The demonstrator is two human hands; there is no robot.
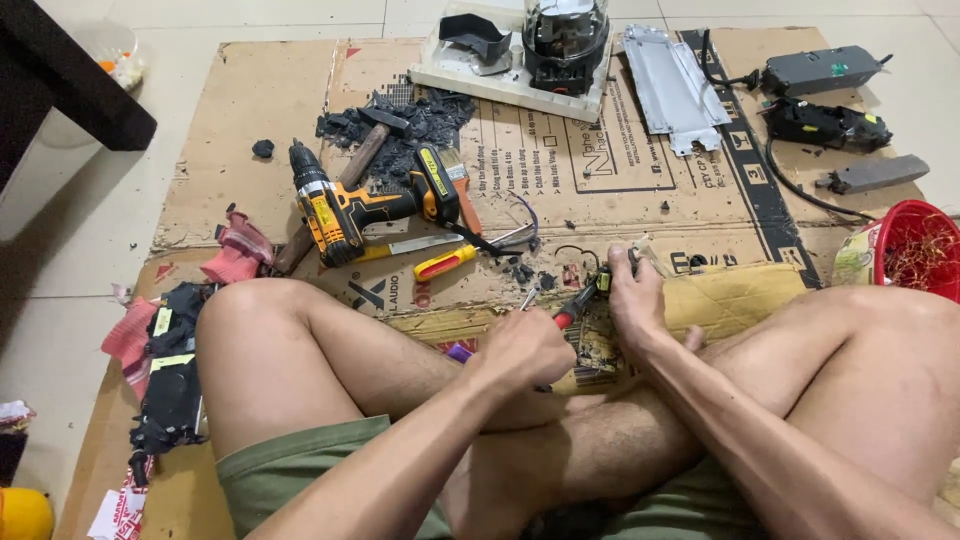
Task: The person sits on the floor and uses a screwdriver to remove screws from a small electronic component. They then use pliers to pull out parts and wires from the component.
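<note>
drill [335, 212]: yellow-black | screwdriver [577, 305]: red-black handle | bowl [922, 245]: red | shorts [290, 470]: olive green

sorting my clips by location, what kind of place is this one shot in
Likely a home floor used as a makeshift repair spot: flattened cardboard over pale floor tiles, with a cordless drill and hammer lying loose.

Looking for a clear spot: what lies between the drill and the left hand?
In the head view, a yellow-handled screwdriver lies on the cardboard between the drill and the left hand.
</note>
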